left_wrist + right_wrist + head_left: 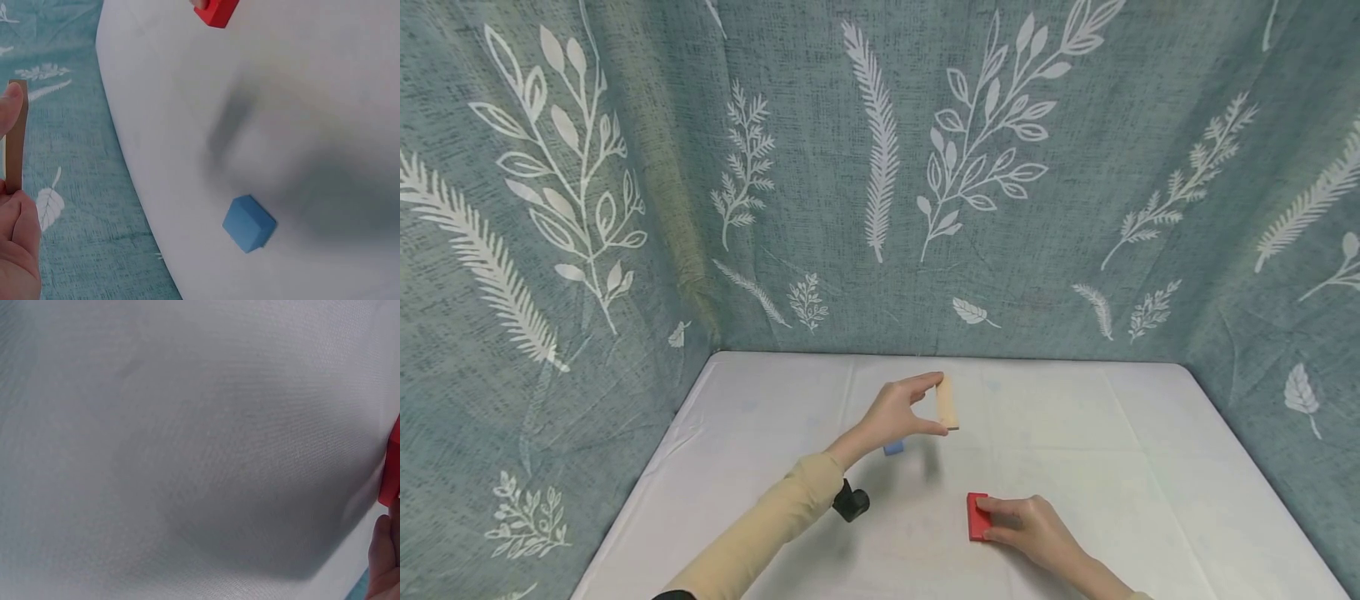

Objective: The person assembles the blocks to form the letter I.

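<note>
- Cream left sleeve [760, 533] comes nearest the camera, slanting in from the left of our landmark, the red rectangular block [976, 521], with a black wrist device [852, 505] on it.
- Up goes the eye to the left hand [895, 412], beyond the red block and to its left: thumb and fingers spread just as wide as the slim wooden block [947, 404], pinching it at both ends.
- That wooden block, farther off than the red one and slightly left, hangs above the white tablecloth [1090, 442], its shadow showing below.
- Over to the right hand [1037, 532], just right of the red block: a narrow pinch, thumb and fingers on it. Whether the block's underside touches the cloth, I cannot tell.
- And the blue block [249, 224]! It lies on the cloth, beyond the red block and left, with neither hand on it.
- Progress, as I judge it: both pickups look made, wood clearly lifted; neither piece is released, no blocks are joined, and blue waits unclaimed.
</note>
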Motion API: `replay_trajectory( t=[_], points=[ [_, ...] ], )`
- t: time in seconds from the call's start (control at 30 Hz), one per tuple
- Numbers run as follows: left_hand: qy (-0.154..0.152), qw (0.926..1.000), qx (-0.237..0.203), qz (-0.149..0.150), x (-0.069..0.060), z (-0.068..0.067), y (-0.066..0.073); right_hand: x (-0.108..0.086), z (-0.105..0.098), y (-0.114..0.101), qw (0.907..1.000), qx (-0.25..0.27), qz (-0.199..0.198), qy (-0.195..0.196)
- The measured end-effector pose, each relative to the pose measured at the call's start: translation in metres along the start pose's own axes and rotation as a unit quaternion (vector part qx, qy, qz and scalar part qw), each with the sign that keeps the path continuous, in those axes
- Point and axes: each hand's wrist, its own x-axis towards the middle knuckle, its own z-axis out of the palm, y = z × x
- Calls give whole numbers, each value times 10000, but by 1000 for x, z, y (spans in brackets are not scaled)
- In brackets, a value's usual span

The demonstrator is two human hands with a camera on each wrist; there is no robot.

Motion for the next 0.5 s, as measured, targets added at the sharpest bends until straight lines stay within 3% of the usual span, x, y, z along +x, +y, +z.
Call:
replay_trajectory(
  t=[0.5],
  points=[
    [-166,9996,-73,-199,11,22,1,1,-2,1,9999,-7,-49,-111]
  ],
)
